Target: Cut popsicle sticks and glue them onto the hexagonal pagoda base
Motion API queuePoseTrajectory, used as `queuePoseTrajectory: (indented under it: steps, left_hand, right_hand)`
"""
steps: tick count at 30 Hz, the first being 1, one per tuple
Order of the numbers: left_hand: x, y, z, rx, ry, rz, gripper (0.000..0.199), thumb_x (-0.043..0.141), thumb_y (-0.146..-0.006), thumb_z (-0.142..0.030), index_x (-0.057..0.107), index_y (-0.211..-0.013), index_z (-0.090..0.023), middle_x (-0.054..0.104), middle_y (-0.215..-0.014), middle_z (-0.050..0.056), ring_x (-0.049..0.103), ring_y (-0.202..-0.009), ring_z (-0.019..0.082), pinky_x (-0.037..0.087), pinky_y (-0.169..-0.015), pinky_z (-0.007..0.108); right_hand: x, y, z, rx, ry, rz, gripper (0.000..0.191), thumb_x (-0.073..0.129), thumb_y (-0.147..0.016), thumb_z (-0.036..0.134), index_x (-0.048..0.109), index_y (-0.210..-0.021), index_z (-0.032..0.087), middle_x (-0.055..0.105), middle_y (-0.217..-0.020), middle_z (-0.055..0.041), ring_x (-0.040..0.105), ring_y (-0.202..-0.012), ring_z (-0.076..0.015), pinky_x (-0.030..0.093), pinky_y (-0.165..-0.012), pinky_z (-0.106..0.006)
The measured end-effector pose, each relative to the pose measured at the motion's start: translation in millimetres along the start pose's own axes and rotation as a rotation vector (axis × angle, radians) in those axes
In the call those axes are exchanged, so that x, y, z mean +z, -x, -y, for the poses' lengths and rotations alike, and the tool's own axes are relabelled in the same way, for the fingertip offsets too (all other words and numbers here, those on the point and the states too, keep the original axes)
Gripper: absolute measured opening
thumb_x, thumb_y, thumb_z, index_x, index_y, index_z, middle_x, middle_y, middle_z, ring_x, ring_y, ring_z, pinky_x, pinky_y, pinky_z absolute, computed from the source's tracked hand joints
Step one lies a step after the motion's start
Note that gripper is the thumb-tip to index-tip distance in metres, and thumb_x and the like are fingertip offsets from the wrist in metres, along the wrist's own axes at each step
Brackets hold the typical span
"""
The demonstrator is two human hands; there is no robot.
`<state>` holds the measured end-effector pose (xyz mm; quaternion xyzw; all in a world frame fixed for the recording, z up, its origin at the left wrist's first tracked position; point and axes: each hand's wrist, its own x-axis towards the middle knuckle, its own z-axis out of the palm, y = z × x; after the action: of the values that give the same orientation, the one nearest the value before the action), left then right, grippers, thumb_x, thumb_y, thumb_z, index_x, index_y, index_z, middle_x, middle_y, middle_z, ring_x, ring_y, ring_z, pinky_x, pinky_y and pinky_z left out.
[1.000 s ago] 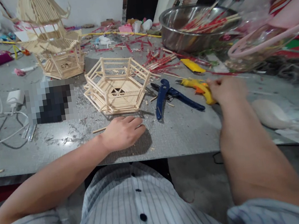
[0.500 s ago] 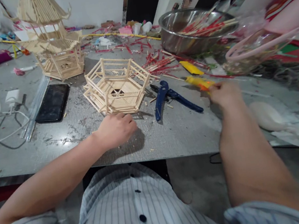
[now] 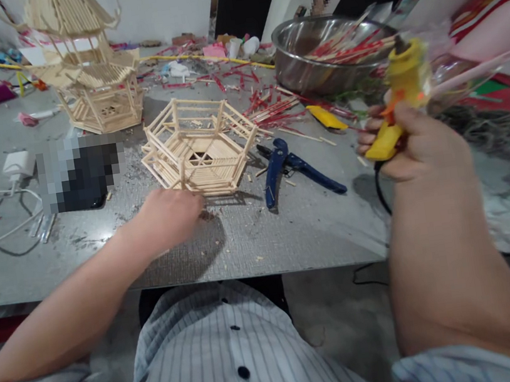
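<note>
A yellow hot glue gun (image 3: 405, 78) with an orange trigger is up in the air, its nozzle pointing upward. My right hand (image 3: 425, 135) is wrapped round its handle, and a black cord hangs below. My left hand (image 3: 168, 216) is at the near left side of a hexagonal wooden stick frame (image 3: 234, 178), with its fingers curled down. Whatever those fingers hold, if anything, is hidden. Blue cutting pliers (image 3: 276, 172) lie with handles spread, right of the frame.
A stick pagoda model (image 3: 102, 98) stands at the back left, near a dark phone (image 3: 85, 183) and a white charger (image 3: 19, 166). A steel basin (image 3: 303, 64) holds red-wrapped sticks. Red scraps, loose sticks and a yellow packet (image 3: 326, 118) lie behind the pliers.
My right hand has lifted the glue gun off the table, up and to the right, turning its nozzle upward. My left hand has shifted left along the frame's near side.
</note>
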<state>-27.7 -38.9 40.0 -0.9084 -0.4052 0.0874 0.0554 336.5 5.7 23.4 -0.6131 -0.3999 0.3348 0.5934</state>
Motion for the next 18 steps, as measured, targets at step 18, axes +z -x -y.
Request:
queuePoseTrajectory:
  steps: [18]
  left_hand:
    - [10.1,7.3,22.1,-0.028,0.141,0.125,0.013,0.058,-0.088,-0.013,0.069,-0.087,-0.019,0.073,-0.087,0.003,0.064,-0.076,0.018,0.026,-0.054,0.023]
  right_hand:
    - [43.7,53.3,65.0,-0.494,0.594,0.496,0.036,0.086,-0.051,0.050,0.070,-0.070,0.024,0.064,-0.066,0.0019,0.062,-0.067,-0.0161,0.052,-0.057,-0.030]
